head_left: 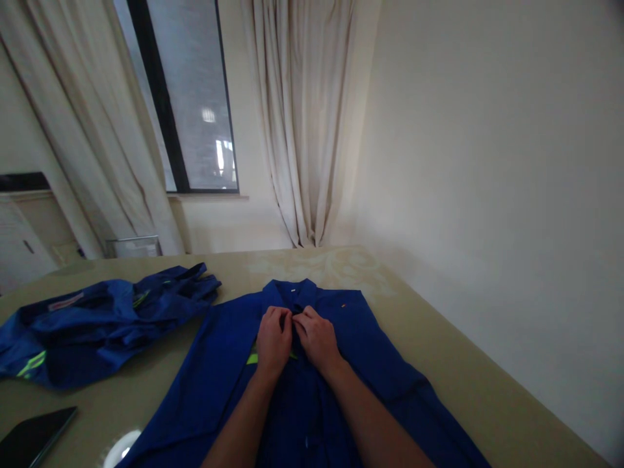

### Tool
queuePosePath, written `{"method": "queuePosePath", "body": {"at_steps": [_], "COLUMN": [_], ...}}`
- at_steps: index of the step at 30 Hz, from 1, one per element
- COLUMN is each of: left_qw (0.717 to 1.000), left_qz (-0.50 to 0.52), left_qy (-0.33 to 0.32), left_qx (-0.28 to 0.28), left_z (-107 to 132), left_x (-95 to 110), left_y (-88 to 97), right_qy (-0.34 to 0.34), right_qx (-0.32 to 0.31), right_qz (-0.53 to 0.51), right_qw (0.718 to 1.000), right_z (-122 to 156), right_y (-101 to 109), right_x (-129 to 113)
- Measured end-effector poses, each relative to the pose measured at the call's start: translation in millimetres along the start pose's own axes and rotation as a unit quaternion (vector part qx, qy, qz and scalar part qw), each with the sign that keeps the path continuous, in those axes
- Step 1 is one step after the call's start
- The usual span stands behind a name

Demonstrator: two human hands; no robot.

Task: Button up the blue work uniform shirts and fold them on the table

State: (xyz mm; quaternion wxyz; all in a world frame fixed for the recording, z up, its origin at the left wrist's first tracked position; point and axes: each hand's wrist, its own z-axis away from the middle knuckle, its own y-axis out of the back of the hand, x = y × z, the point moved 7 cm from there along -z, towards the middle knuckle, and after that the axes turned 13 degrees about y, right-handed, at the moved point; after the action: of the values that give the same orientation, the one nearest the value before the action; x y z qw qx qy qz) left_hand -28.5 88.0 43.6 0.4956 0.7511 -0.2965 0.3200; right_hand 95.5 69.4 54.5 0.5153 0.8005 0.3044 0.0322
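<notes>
A blue work jacket (390, 370) lies spread front side up, its collar at the far end and its sleeves reaching down to both sides. Just below the collar, my left hand (273, 341) pinches the front edge of the jacket. My right hand (316, 333) meets it there, fingertips closed on the opposite edge of the front opening. The fingertips of both hands nearly touch, and whatever small part sits between them is hidden. Yellow-green strips show beside the left hand, and a small orange mark sits on the chest at the right.
A second blue garment (112, 331) with yellow-green strips lies crumpled at the left of the cloth-covered table (487, 383). Nearer me are a dark flat device (36, 435) and a white round object (121, 448). A wall (497, 195) borders the right side; curtains (305, 123) hang behind.
</notes>
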Motion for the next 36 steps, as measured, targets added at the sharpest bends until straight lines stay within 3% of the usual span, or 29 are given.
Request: {"method": "queuePosePath", "body": {"at_steps": [6,14,23,28,31,36], "left_qw": [0.999,1.0,0.998,0.994,0.994,0.983], "left_qz": [-0.002,0.016,0.054,0.075,0.014,-0.149], "left_qy": [0.034,0.008,-0.011,-0.033,-0.025,-0.031], "left_qx": [-0.007,0.005,-0.031,-0.078,-0.104,-0.099], "left_z": [1.2,0.2,-0.5,-1.0,2.8,2.8], "left_x": [-6.2,2.3,3.9,3.2,3.2,4.2], "left_y": [-2.6,3.1,-4.2,-13.5,-19.6,-25.1], "right_qy": [-0.01,0.014,-0.044,-0.097,-0.131,-0.158], "right_qx": [0.013,0.012,0.072,0.119,0.174,0.226], "right_qz": [0.005,-0.041,-0.071,-0.075,-0.116,-0.147], "right_qw": [1.0,0.999,0.994,0.985,0.969,0.95], "right_z": [0.3,-2.3,0.7,3.1,2.5,-7.2], "right_y": [0.8,0.1,3.2,3.4,3.8,1.1], "right_x": [-0.8,-1.4,8.8,29.1,51.6,83.0]}}
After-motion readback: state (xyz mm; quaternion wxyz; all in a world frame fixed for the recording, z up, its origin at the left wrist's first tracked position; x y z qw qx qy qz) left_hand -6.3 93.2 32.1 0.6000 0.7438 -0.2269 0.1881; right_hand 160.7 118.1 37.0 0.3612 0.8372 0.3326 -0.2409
